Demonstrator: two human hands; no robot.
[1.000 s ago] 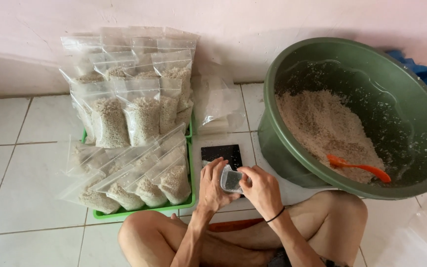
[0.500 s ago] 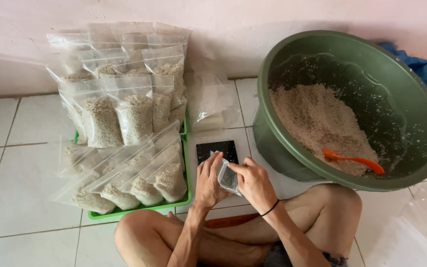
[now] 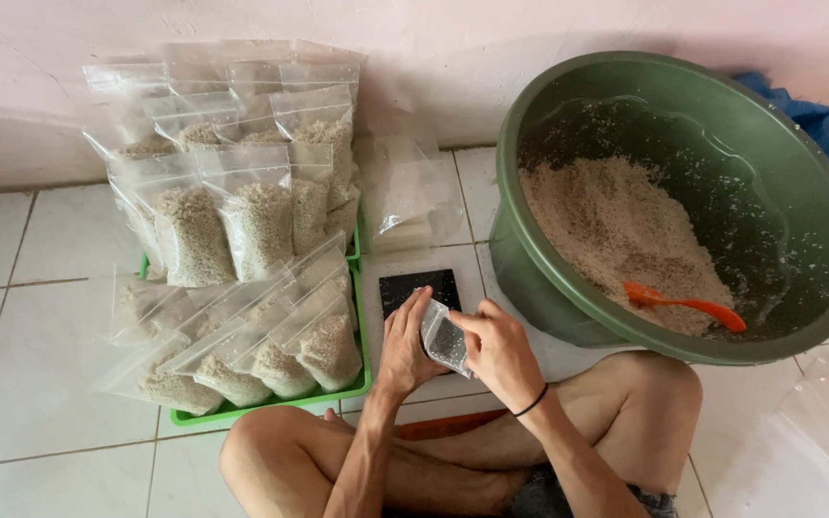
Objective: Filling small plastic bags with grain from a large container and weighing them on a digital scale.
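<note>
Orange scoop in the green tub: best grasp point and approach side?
Grip the orange scoop by its thin handle, the end near the green tub's right wall; come from above, slightly from the right. The handle lies nearly flat on the pale grain and looks exposed, while the wider bowl end points left and sits partly in the grain, so probably harder to pinch.

A small clear plastic bag [image 3: 443, 338] (empty, slightly crumpled) sits upright between both hands, above the dark scale [image 3: 417, 286]

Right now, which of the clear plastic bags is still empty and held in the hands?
The small clear bag between the left hand and right hand, above the black scale. The bags in the green tray hold pale grain.
</note>
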